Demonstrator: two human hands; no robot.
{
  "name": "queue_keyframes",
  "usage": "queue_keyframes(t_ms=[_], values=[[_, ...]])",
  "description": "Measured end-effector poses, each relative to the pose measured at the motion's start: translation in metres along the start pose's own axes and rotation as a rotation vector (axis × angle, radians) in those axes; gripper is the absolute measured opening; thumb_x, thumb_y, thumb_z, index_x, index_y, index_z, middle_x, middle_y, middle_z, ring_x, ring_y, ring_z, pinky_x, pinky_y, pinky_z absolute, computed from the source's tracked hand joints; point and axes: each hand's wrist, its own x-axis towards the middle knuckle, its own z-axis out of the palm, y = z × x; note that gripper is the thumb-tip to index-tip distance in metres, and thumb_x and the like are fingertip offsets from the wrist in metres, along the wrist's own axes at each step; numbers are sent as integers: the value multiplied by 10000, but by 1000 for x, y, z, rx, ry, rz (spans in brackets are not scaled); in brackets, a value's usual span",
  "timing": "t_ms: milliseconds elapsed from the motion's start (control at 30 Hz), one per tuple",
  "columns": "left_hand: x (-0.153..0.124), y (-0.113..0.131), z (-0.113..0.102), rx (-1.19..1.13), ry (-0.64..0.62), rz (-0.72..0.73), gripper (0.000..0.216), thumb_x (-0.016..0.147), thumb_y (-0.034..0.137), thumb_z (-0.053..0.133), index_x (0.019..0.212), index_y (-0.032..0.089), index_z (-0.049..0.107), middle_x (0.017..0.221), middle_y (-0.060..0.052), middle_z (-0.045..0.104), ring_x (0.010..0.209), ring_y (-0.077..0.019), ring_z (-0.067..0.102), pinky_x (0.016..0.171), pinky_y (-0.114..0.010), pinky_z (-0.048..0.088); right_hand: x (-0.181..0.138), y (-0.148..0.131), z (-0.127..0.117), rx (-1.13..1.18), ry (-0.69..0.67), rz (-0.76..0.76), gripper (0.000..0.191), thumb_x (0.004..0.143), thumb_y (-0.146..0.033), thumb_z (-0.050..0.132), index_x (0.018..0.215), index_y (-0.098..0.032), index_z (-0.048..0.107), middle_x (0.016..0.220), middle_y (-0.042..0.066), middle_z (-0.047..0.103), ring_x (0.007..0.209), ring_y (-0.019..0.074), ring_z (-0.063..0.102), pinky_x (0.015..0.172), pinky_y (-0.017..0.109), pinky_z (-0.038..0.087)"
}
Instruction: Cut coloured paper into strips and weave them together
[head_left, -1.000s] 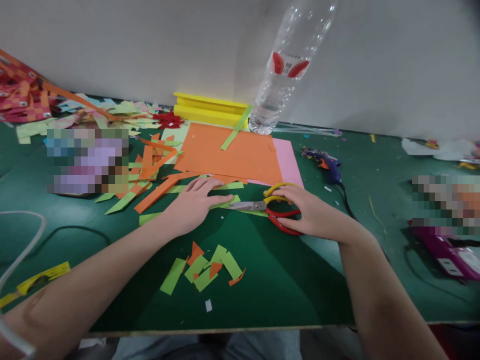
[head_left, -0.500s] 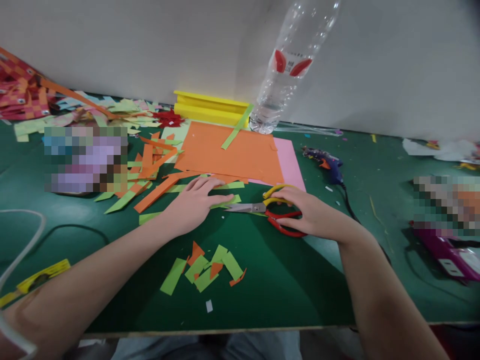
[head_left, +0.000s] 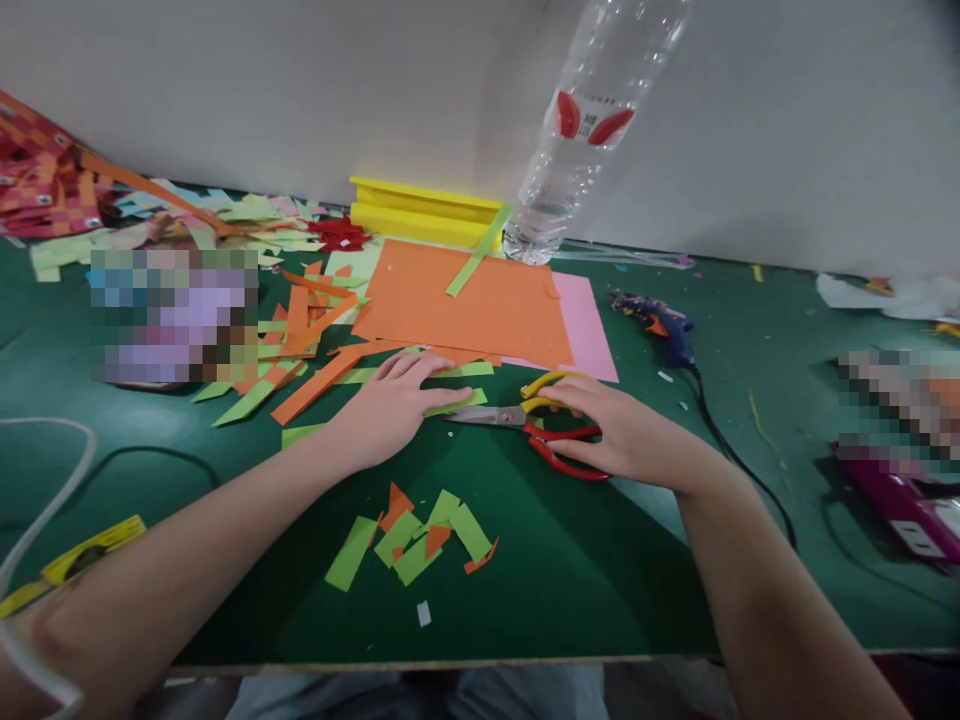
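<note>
My right hand (head_left: pixel 630 430) grips a pair of scissors (head_left: pixel 489 416) with one yellow and one red handle, fingers in the yellow loop and thumb in the red. The blades point left and lie close together, their tips just under my left thumb. Palm down and fingers stretched, my left hand (head_left: pixel 390 410) rests on paper strips. Its thumb lies on a short green strip (head_left: pixel 466 400); another green strip (head_left: pixel 472 370) sticks out past the fingers. Nearer me lies a small group of green and orange paper cuttings (head_left: pixel 416 535).
Behind the hands lie an orange sheet (head_left: pixel 457 300) and a pink sheet (head_left: pixel 589 325). A plastic bottle (head_left: pixel 570 165) stands by the wall beside a yellow folded piece (head_left: pixel 427 215). On the right are a blue glue gun (head_left: pixel 667 335) with a cord and a magenta device (head_left: pixel 892 510).
The scissors and my right hand have shifted slightly left, toward my left thumb. My left hand stays on the strips. The whole view has moved a little.
</note>
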Motion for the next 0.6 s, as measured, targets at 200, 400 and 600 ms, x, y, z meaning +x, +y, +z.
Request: queue_keyframes(t_ms=[200,400,600], values=[[0,0,-1,20,4,17,679,822,-38,331,1328,359,548,1431,-32,422,1357,-277,333,1090,-523,344,-2,-1,2,-10,-31,-2,447,851,-404,619,1274,-259,592,1267,98,606,1179,272,570,1010,454,474],[-1,-1,3,-14,14,18,686,814,-39,308,1319,353,556,1447,-34,412,1373,-290,312,1095,-552,321,1,-11,5,6,-21,-23,429,841,-440,614,1236,-271,617,1242,89,633,1128,279,602,945,444,518],[-7,-6,-4,-79,136,39,587,882,9,291,1363,275,499,1394,-54,488,1326,-230,406,1123,-508,311,1,-9,1,16,-7,1,378,827,-443,638,1153,-251,622,1213,86,642,1126,276,599,941,449,512]])
